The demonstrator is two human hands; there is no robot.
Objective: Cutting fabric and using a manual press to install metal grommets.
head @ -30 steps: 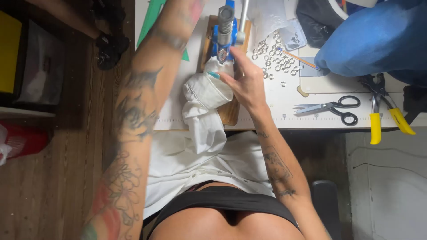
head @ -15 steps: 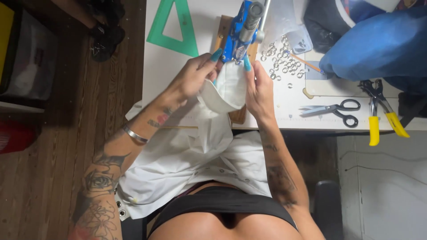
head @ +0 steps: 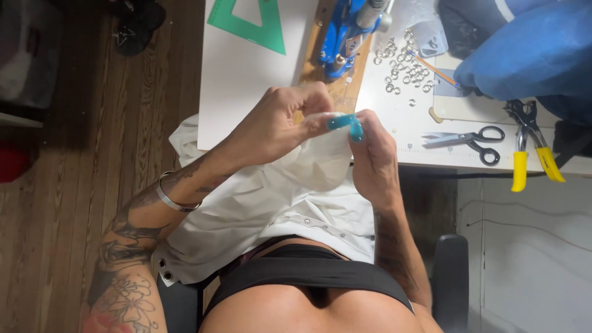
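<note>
1. At the table's near edge, my left hand (head: 277,123) pinches a fold of the white cloth (head: 271,197), which spills into my lap.
2. My right hand (head: 370,154) grips the same fold, fingertips meeting.
3. Farther right lie scissors (head: 468,139) and pliers (head: 533,148).

Single view: head-worn camera, looked steeply down from above the person's own chest and lap. Close on both hands (head: 327,135), raised at frame centre. Far edge took in the white table (head: 246,92); left side showed wooden floor (head: 74,185). No second view shared the scene.
</note>
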